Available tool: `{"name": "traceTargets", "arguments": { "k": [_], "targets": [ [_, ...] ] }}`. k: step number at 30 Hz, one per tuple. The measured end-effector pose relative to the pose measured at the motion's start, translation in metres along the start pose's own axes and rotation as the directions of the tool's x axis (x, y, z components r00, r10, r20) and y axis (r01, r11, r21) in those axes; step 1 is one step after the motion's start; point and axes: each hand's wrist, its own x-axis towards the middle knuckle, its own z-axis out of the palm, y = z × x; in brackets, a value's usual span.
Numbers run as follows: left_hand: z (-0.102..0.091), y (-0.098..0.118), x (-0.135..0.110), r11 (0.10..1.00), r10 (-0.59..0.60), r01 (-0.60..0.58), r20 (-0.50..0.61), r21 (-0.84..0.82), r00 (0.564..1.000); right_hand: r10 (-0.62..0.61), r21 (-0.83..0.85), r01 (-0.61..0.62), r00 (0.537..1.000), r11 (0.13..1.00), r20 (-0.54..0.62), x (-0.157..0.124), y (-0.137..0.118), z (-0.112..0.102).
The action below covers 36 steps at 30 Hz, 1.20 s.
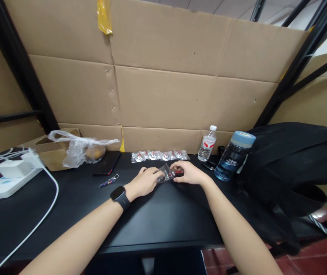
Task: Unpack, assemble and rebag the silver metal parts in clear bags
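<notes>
Between my hands, over the middle of the black table, is a small clear plastic bag (165,172). My left hand (146,181), with a dark watch on its wrist, has its fingers closed on the bag's left end. My right hand (190,172) grips the right end, where a small item with a red part (178,172) shows between thumb and fingers; whether it is fully inside the bag I cannot tell. Just behind lies a row of several small clear packets (160,156), each holding a round silvery piece with red bits.
A water bottle (207,144), a blue-lidded bottle (232,158) and a black backpack (292,164) stand right. To the left are a keychain (108,181), a dark flat device (106,163), a tied plastic bag (78,149) and a white power strip (17,179). Cardboard (163,95) walls the back.
</notes>
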Motion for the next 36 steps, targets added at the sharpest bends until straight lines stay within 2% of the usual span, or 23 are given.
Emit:
{"name": "traceTargets", "arguments": {
  "k": [4, 8, 14, 21, 28, 32, 36],
  "targets": [
    [0.002, -0.004, -0.003, 0.999, 0.006, -0.007, 0.034, 0.039, 0.999, 0.006, -0.141, 0.003, 0.998, 0.990, 0.065, -0.001, 0.002, -0.001],
    [0.002, -0.004, -0.004, 0.999, 0.023, -0.025, 0.058, 0.030, 0.998, 0.027, -0.202, -0.012, 0.997, 0.979, 0.073, -0.001, 0.003, 0.001],
    [-0.005, 0.000, -0.005, 0.994, 0.065, -0.057, 0.078, -0.095, 0.995, 0.090, -0.143, -0.079, 0.994, 0.986, 0.069, 0.000, 0.007, 0.003],
    [-0.007, -0.003, -0.006, 0.982, 0.109, -0.087, 0.123, -0.170, 0.986, 0.019, -0.119, -0.022, 0.999, 0.993, -0.033, 0.004, 0.005, 0.012],
    [-0.010, -0.003, -0.007, 0.974, 0.134, -0.100, 0.159, -0.203, 0.978, 0.005, 0.023, -0.007, 0.998, 1.000, 0.063, 0.007, 0.003, 0.022],
    [-0.013, -0.003, -0.007, 0.972, 0.132, -0.094, 0.168, -0.216, 0.977, 0.006, -0.108, -0.017, 0.995, 0.994, -0.105, 0.012, 0.004, 0.028],
    [-0.014, -0.003, -0.008, 0.972, 0.125, -0.087, 0.165, -0.219, 0.978, 0.044, -0.220, -0.100, 0.969, 0.970, -0.243, 0.017, 0.001, 0.038]
  ]
}}
